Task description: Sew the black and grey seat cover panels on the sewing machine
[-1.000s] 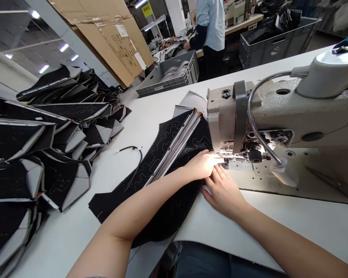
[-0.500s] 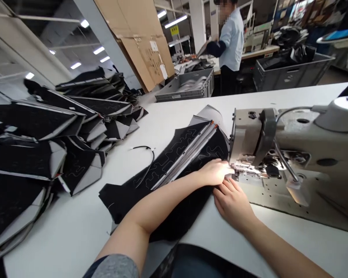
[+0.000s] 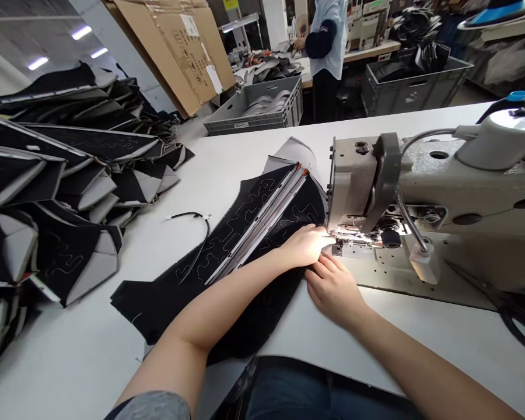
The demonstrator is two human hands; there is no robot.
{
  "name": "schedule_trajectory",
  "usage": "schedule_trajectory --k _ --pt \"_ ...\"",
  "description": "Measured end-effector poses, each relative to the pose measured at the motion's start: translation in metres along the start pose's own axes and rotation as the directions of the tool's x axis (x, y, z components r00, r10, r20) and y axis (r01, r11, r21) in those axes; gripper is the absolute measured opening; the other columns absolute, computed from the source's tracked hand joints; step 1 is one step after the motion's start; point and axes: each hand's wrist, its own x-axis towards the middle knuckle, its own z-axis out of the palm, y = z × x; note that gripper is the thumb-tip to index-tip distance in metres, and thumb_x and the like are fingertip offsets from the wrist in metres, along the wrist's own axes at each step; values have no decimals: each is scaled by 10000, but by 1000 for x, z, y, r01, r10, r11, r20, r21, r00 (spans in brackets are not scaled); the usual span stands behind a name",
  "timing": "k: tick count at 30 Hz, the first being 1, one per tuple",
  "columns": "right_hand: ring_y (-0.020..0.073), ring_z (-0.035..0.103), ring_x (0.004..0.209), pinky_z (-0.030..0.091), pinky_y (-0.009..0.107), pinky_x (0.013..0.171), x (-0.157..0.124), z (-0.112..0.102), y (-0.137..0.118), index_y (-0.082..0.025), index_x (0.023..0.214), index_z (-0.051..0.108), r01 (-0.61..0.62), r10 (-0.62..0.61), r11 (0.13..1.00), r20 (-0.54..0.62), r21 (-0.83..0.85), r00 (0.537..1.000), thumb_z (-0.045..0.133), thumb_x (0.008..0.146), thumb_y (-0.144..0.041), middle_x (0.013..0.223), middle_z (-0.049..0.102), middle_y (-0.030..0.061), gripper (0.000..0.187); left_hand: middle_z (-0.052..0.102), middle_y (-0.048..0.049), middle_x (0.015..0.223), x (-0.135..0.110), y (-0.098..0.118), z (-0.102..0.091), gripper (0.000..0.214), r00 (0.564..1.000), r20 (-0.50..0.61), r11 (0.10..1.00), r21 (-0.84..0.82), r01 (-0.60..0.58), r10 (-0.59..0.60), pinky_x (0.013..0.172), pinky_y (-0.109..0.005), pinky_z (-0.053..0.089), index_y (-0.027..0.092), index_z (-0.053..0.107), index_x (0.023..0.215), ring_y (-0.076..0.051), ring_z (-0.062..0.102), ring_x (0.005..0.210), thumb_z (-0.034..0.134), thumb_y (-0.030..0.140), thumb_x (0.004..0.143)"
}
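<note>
From my distant seat I see the black fabric piece lying on the white table, its right side reaching the foot of the sewing machine. The left hand bears on it near the foot, fingers close together; the right hand rests palm-down just beside, fingertips at the edge. I cannot tell whether either pinches cloth; I judge they steady it. Tabletop shows between it and the stacked pieces leftward; rightward, the machine leaves little room.
</note>
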Motion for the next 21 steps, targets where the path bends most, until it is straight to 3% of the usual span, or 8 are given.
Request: schedule_trajectory --k 5,8,12,14,21 --pt "209 535 870 391 361 912 -2 -2 -1 -163 758 623 27 -27 999 -21 39 999 438 869 -126 793 596 69 219 589 -14 1259 -6 1 8 393 999 -34 999 -12 -37 36 998 -283 365 205 609 1205 -158 535 1105 432 110 867" --pt "188 542 813 407 315 801 -5 -4 -2 -162 797 632 43 -41 997 -36 58 999 424 886 -131 772 599 57 228 605 -6 1235 -12 -1 15 379 991 -131 996 -84 -42 31 966 -286 379 199 652 1118 -156 550 1069 441 76 828" --pt "157 537 719 383 291 679 -9 -7 -5 -146 903 640 118 -112 988 -68 95 991 403 918 -136 752 606 43 237 675 -40 979 -21 -5 20 242 965 -239 982 -176 65 -107 836 -282 426 155 690 809 -167 581 876 455 96 814" --pt "149 517 662 375 291 646 -10 -10 -9 -137 925 639 195 -187 975 -78 111 979 406 926 -142 706 589 31 233 670 -44 864 -23 -5 20 232 951 -253 972 -201 125 -175 784 -275 433 147 673 751 -170 579 831 456 115 826" --pt "134 531 638 406 285 635 -9 -16 -16 -124 959 613 367 -350 922 -139 124 926 414 909 -79 685 580 28 210 688 -4 936 -17 0 11 178 929 -285 962 -202 181 -235 738 -251 432 169 677 766 -162 597 854 506 147 811"
